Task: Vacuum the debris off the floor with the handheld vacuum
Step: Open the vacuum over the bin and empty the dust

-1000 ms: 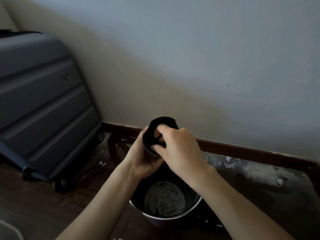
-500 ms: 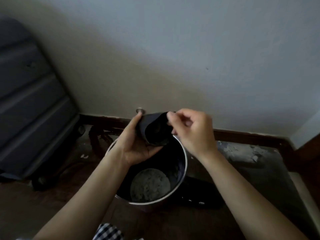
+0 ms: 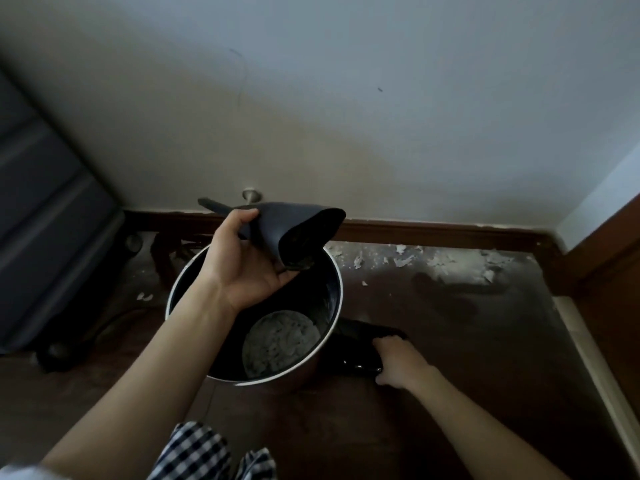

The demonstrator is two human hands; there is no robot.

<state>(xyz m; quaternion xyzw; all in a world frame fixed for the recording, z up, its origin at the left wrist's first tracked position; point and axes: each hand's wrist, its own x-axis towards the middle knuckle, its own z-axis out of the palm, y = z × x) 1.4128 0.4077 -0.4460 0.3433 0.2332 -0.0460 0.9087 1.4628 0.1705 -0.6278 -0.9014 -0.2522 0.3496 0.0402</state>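
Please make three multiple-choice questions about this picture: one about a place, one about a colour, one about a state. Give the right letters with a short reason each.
1. Where do the pale paint flakes lie?
A. on the floor along the baseboard
B. on the suitcase
C. on the wall

2. What colour is the nozzle piece in the left hand?
A. white
B. dark
C. red

3. What is the right hand doing?
A. hanging free in the air
B. gripping the black vacuum body on the floor
C. reaching into the bin

Answers: 1 A, the flakes are strewn below the baseboard; 2 B, it looks dark bluish-black; 3 B, its fingers curl over the body beside the bin.
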